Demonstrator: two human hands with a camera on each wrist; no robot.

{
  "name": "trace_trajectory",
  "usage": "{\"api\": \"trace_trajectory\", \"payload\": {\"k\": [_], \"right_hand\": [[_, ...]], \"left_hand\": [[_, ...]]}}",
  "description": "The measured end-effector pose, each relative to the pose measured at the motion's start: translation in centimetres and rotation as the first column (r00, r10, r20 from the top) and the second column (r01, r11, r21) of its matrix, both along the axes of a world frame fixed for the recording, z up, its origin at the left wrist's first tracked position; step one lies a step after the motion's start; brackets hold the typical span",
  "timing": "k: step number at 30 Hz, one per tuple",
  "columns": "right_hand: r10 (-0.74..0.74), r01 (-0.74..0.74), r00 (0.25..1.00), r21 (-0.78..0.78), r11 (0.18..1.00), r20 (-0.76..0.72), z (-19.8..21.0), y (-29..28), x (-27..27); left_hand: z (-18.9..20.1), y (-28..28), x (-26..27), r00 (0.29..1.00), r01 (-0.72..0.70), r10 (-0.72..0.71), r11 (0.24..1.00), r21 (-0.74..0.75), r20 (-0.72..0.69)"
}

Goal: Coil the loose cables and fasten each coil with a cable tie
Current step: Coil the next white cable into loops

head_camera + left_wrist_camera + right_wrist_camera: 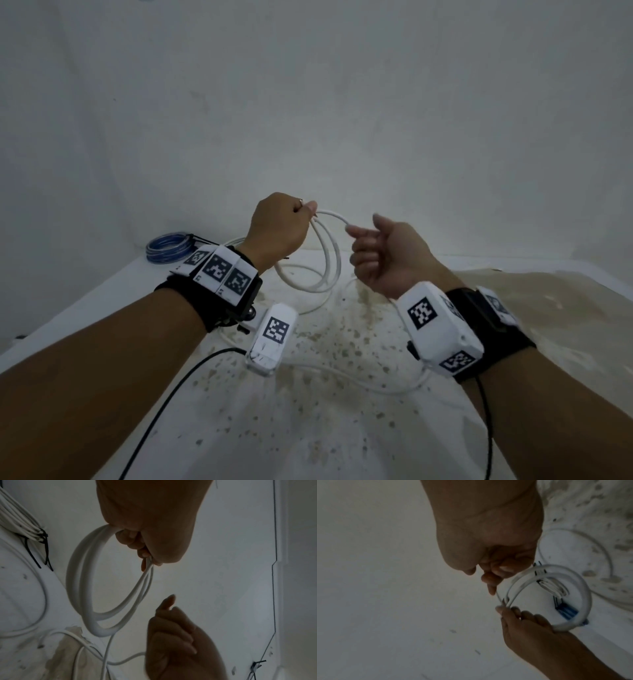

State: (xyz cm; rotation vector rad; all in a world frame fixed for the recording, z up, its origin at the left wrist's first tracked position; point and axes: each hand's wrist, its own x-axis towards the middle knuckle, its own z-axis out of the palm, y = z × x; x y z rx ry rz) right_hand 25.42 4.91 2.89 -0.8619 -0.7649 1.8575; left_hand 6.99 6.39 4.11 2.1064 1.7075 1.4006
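My left hand (301,214) is raised above the table and grips two or three loops of a white cable (329,267) at their top. The loops hang below the fist (137,545) as a coil (80,588). My right hand (358,236) is close by on the right, fingers curled, pinching the same cable where it arcs out of the left hand. In the right wrist view the cable (586,595) runs from my right fingertips (492,591) to the left hand (518,616). The rest of the cable (376,385) trails loose on the table.
A blue coil (168,246) with black ties lies at the table's far left corner. A tied white coil (18,519) with black cable ties (43,543) lies beside it. The white table (308,438) is stained. A plain wall stands behind.
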Motion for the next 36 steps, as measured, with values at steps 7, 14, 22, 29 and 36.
{"api": "trace_trajectory", "payload": {"k": [7,14,22,29,36], "right_hand": [[-0.647,-0.113,0.501,0.785,0.609,0.574,1.6,1.1,-1.2],[-0.251,-0.214,0.784,0.626,0.75,0.568,0.8,0.3,-0.6],[-0.145,-0.3,0.808,0.61,0.733,0.572,1.6,-0.1,-1.5],[-0.259,-0.062,0.882,0.643,0.764,0.393,1.3,0.8,-1.9],[-0.284,-0.04,0.876,0.644,0.764,0.391,0.7,0.8,-2.1]], "left_hand": [[0.5,-1.0,0.5,0.989,0.132,-0.127,0.989,0.063,-0.074],[0.9,-1.0,0.5,0.991,0.104,-0.113,0.987,0.119,0.067],[0.9,-1.5,1.7,0.976,0.065,-0.082,0.994,0.087,0.201],[1.2,-1.6,2.3,0.866,0.172,-0.126,0.984,-0.052,0.485],[0.7,-1.2,3.1,0.656,0.148,0.032,0.974,-0.171,0.754]]}}
